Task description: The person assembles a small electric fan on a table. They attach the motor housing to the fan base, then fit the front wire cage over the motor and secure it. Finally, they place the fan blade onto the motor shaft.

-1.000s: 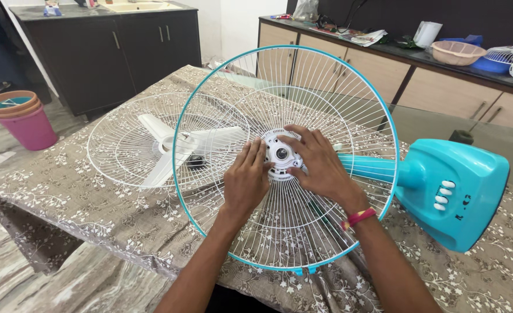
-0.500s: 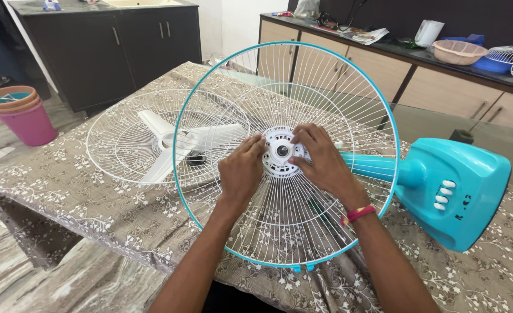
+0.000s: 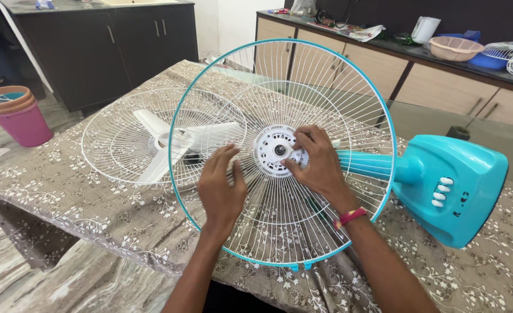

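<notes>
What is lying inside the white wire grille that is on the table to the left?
Inside the white wire grille lies a white three-blade fan propeller, with a small dark part beside its hub. The teal-rimmed grille overlaps the right side, so that part shows only through its wires.

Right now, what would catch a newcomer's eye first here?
The big teal-rimmed wire fan guard fills the middle, with the right hand at its white hub and the left hand spread on the wires beside it. To the right lies the teal fan base; to the left, white fan blades on another guard.

White wire fan guard (image 3: pixel 303 220) – teal-rimmed, upright on teal fan body (image 3: pixel 453 185).
</notes>
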